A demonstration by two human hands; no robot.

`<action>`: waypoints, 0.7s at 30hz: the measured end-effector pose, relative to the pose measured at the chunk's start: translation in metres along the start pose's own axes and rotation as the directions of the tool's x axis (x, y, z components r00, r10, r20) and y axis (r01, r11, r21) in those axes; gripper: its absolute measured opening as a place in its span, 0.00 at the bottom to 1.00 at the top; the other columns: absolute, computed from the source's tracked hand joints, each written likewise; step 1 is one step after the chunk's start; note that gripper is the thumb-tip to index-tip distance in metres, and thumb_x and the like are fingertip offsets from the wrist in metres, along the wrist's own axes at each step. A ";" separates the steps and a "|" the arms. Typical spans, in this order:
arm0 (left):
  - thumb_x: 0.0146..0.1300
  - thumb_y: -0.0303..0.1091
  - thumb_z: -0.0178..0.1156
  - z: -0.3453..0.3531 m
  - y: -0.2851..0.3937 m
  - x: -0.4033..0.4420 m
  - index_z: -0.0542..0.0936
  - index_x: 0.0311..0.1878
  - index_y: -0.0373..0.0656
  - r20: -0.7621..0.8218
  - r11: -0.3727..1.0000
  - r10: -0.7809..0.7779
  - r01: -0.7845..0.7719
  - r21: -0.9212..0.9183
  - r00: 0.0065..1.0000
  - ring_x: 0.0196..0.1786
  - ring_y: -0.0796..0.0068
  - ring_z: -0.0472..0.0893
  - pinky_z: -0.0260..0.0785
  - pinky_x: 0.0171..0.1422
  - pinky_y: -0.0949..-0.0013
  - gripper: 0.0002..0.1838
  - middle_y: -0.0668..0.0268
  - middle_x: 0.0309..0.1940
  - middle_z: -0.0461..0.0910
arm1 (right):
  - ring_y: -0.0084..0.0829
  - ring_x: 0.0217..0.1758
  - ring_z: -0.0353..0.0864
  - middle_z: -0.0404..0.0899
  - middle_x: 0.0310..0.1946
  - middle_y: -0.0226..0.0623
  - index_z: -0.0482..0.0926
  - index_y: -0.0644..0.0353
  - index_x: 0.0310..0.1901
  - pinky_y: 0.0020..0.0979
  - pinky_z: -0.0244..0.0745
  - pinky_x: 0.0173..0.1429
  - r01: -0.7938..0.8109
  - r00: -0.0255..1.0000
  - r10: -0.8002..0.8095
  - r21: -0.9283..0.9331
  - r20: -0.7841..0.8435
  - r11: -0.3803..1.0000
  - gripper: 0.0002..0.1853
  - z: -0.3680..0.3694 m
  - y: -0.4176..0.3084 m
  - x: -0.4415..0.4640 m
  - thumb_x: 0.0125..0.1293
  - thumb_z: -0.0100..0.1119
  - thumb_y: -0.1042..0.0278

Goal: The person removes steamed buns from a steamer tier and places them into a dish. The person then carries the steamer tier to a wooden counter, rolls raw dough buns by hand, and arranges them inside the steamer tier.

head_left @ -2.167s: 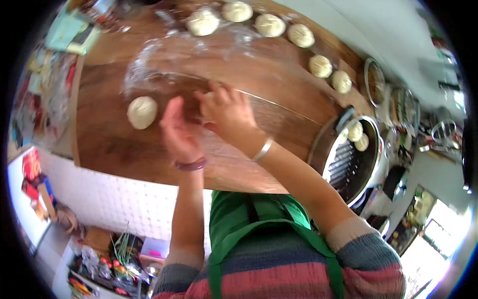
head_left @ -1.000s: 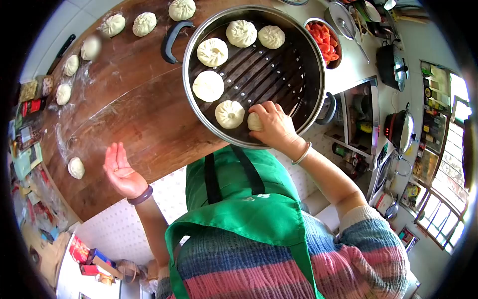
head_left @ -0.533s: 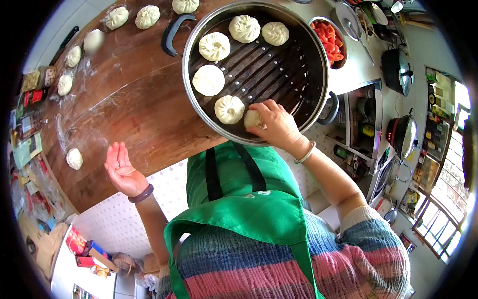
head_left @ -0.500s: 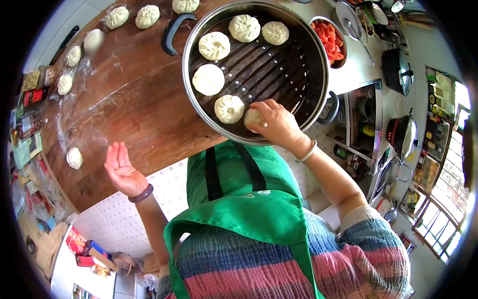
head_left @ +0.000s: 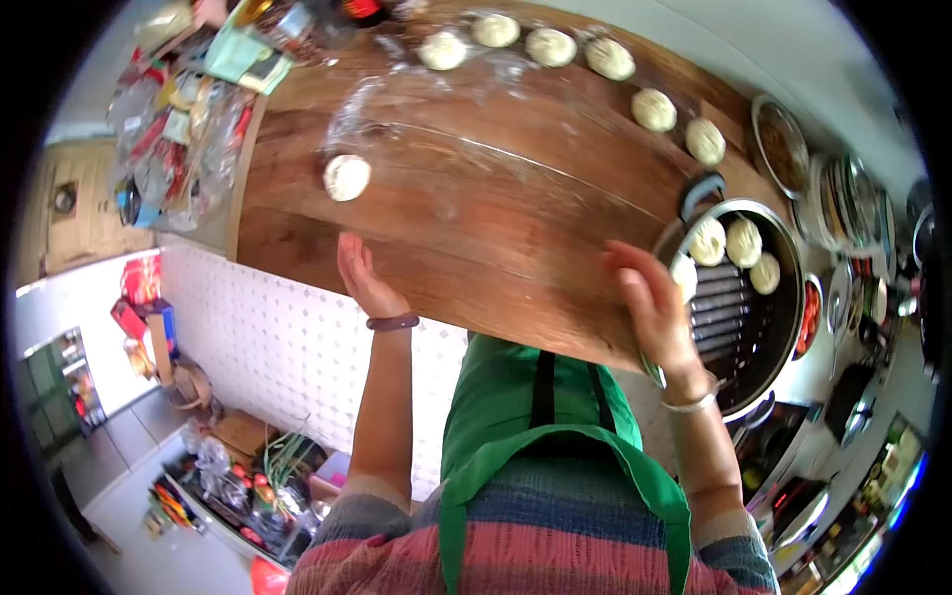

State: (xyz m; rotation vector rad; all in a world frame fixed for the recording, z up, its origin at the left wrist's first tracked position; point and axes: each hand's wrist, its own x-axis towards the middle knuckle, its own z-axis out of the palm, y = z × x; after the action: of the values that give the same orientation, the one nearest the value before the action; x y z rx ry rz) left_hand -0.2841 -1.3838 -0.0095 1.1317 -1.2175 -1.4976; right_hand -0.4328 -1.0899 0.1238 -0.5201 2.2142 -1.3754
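My left hand (head_left: 371, 285) is held over the near edge of the wooden table (head_left: 476, 238), fingers stretched and holding nothing. Just beyond its fingertips lies a single pleated bun (head_left: 347, 178). At the left rim of the round steamer pot (head_left: 746, 382) is my right hand (head_left: 654, 305), open, with thumb and fingers apart and nothing in them. It covers part of the pot. Inside, pleated buns sit on the slotted rack (head_left: 721, 315), among them one bun (head_left: 707, 242) near the back; others are hidden behind the hand.
Several more buns (head_left: 551, 47) stand in a curved row along the table's far side, with flour smears nearby. A bowl of cut red pieces (head_left: 809, 315) is right of the pot. A glass lid (head_left: 780, 147) lies behind it. Plastic bags (head_left: 164, 149) crowd the left end.
My view has swung to the left. My right hand has let go of a bun in the pot and come out over its left rim. My left hand is closer to the lone bun.
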 end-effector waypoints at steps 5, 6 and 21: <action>0.74 0.48 0.44 0.001 -0.002 0.082 0.60 0.71 0.37 -0.046 0.985 -0.076 0.068 -0.158 0.996 0.73 0.66 0.60 0.47 0.77 0.62 0.30 0.58 0.70 0.61 | 0.39 0.62 0.76 0.77 0.57 0.48 0.72 0.63 0.62 0.35 0.69 0.65 0.027 0.943 -0.103 0.237 0.317 0.971 0.25 0.171 -0.026 0.132 0.74 0.50 0.52; 0.74 0.49 0.44 0.010 0.006 0.093 0.60 0.71 0.37 -0.050 0.972 -0.132 0.119 -0.203 0.990 0.73 0.67 0.60 0.48 0.76 0.63 0.31 0.59 0.71 0.61 | 0.40 0.62 0.75 0.76 0.58 0.49 0.71 0.63 0.63 0.35 0.69 0.65 0.136 0.936 -0.202 0.234 0.287 0.963 0.26 0.207 -0.027 0.161 0.74 0.48 0.51; 0.77 0.50 0.32 0.034 -0.013 0.135 0.64 0.69 0.33 0.192 0.967 -0.091 0.132 -0.216 0.977 0.73 0.62 0.61 0.50 0.77 0.60 0.31 0.52 0.69 0.64 | 0.33 0.69 0.67 0.70 0.65 0.43 0.67 0.70 0.66 0.33 0.59 0.74 -0.050 0.977 -0.032 0.373 0.210 0.926 0.28 0.283 -0.018 0.219 0.79 0.38 0.52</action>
State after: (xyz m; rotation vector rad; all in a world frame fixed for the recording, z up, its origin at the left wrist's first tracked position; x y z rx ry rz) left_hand -0.3454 -1.5064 -0.0350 0.9394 -1.0811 -1.8086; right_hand -0.4465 -1.4218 -0.0104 -0.4883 1.7234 -1.6093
